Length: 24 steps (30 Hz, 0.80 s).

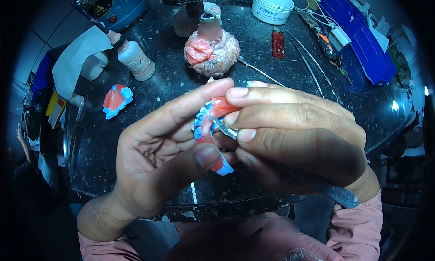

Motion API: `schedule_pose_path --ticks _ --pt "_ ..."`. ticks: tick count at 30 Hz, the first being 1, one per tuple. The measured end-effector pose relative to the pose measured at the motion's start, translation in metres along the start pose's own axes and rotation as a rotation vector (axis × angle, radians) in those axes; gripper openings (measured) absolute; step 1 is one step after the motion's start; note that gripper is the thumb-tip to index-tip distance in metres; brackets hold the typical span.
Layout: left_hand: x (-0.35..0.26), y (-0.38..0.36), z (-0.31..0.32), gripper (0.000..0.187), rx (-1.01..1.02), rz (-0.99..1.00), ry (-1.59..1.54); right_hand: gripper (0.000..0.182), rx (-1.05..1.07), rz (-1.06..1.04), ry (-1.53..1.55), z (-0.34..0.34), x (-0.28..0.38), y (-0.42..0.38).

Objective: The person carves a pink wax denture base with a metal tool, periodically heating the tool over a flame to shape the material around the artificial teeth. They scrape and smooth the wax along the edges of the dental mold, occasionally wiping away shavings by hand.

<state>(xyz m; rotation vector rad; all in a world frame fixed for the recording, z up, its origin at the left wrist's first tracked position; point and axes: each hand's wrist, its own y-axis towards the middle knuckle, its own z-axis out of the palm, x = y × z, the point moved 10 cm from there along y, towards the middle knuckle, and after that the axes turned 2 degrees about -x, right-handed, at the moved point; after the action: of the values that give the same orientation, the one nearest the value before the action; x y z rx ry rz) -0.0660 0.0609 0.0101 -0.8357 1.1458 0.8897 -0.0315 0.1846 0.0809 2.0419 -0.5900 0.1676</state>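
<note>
My left hand (152, 156) is closed around a curved denture piece (223, 106), holding it between thumb and fingers above the table. The piece is red and pink with bright blue material and a row of tooth shapes along its outer edge. In my right hand (303, 129) is a scalpel-like knife (230, 132), pinched close to its metal head, its flat handle sticking out below the palm. The tip touches or nearly touches the inner side of the tooth row. My right fingertips rest against the red end of the piece.
Another red and blue piece (118, 100) lies left on the dark table (170, 86), near a plastic bottle (136, 61). Behind my hands stands a wax-crusted burner-like pot (212, 54). A white tub (272, 8), a red block (277, 44), slim metal tools (312, 59) and a blue tray (369, 48) lie beyond.
</note>
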Motion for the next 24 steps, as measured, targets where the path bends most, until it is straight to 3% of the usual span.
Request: schedule_pose_path --ticks 13,21,24 --pt "0.0 0.001 -0.001 0.081 -0.014 -0.032 -0.038 0.029 0.008 -0.042 0.06 0.001 0.003 0.001" --pt "0.003 -0.006 0.004 0.063 0.073 0.051 0.012 0.027 -0.029 0.05 -0.01 -0.008 -0.004 0.007" --pt "-0.003 -0.002 0.008 0.072 0.071 0.113 -0.004 0.022 0.014 0.054 -0.084 -0.009 -0.007 0.008"
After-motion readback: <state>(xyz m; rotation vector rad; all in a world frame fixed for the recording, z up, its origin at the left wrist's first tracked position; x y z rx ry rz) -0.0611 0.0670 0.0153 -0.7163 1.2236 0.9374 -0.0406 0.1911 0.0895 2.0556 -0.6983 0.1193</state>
